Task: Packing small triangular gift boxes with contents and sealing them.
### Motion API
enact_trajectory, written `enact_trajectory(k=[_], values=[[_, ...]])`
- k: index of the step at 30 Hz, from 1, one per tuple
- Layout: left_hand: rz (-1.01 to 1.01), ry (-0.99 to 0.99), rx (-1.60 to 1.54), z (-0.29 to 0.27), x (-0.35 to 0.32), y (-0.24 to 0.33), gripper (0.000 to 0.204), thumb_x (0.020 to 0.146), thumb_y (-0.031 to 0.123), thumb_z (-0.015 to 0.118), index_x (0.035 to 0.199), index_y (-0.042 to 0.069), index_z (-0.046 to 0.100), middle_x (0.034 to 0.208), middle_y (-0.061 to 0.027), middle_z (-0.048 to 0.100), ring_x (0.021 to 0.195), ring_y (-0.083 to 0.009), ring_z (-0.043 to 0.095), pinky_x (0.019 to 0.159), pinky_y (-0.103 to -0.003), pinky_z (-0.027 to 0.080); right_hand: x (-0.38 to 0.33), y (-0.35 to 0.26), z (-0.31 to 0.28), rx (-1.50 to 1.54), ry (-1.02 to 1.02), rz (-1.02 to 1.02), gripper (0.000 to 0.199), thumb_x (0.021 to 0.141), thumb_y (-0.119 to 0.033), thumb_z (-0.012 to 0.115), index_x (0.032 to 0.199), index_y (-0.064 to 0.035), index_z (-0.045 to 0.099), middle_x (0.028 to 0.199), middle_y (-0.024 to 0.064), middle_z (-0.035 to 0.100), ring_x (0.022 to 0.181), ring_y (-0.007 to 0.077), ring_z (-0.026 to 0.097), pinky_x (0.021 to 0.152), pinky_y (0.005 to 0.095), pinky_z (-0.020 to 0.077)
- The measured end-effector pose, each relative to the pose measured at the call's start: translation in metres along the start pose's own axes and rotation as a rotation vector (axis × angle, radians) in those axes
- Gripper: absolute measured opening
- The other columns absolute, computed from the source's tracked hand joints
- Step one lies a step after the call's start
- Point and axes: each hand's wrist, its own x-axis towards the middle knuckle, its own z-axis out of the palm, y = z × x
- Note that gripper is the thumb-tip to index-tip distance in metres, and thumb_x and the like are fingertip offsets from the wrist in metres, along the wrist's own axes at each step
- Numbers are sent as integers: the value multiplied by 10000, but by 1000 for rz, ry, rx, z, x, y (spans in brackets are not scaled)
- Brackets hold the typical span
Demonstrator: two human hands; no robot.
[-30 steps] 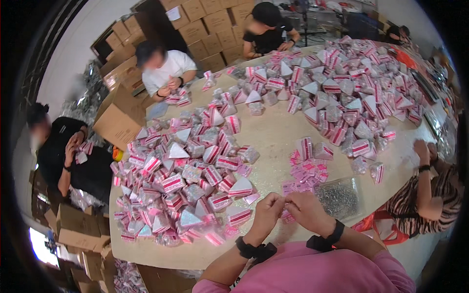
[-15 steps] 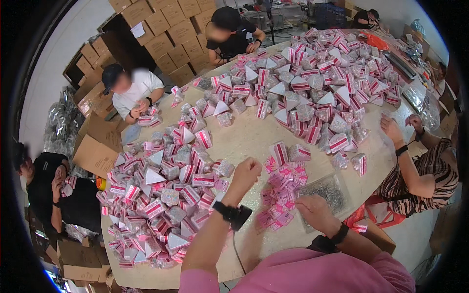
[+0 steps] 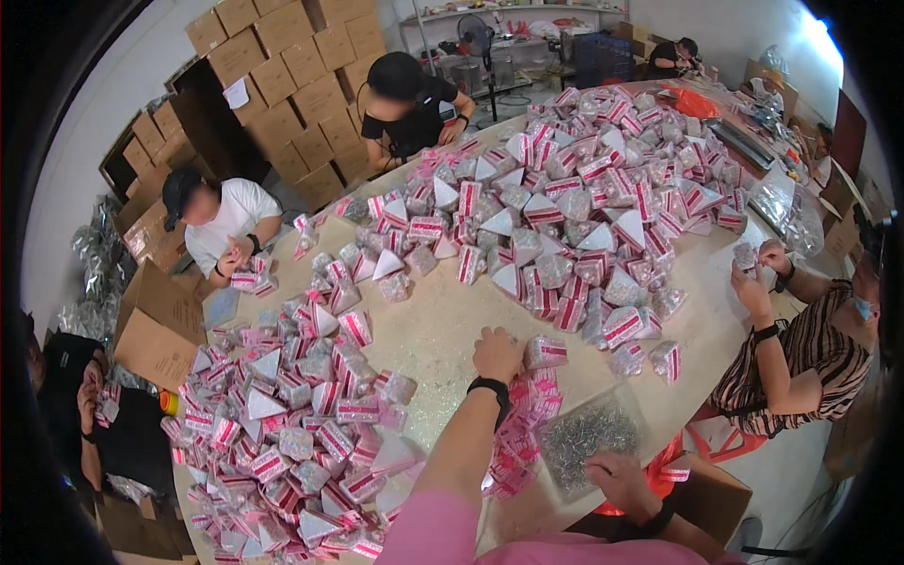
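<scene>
Left hand reaches out over the table, fingers curled on a small pink-striped packet just to its right. Right hand rests half-closed (holding nothing I can see) against the clear bag of silver bits. Pinching the packet's sealed edge seems wisest.
</scene>
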Motion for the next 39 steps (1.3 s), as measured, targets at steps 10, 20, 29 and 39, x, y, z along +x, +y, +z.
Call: enact_trajectory(k=[10,20,29,39], values=[[-249,-55,-1274,-16,-49,-57,409,760,131,572,1126,-46,523,902,-116,605,817,-213,602,710,-313,490,20,-21,5,83,-46,101,173,826,-138,579,913,1,634,776,143,635,709,241,641,641,321,487],[-137,-232,-1971,-81,-207,-79,510,786,42,614,1256,-32,430,1150,-136,570,1045,-249,575,929,-390,469,38,-91,22,61,-207,-166,178,853,-144,560,961,-15,620,857,160,631,754,291,618,659,337,481],[-22,295,-1433,-141,-256,-50,686,746,-6,578,1366,-47,287,1278,-119,455,1161,-194,477,986,-329,388,44,-166,46,-39,-136,-726,148,820,-89,585,942,-18,628,783,138,629,711,306,611,642,378,470],[21,487,-1341,-146,-270,-48,735,741,-11,604,1383,-34,245,1276,-124,428,1157,-195,456,991,-330,373,44,-176,61,-87,-165,-834,144,811,-74,565,934,-19,617,782,139,625,716,322,606,642,407,454]])
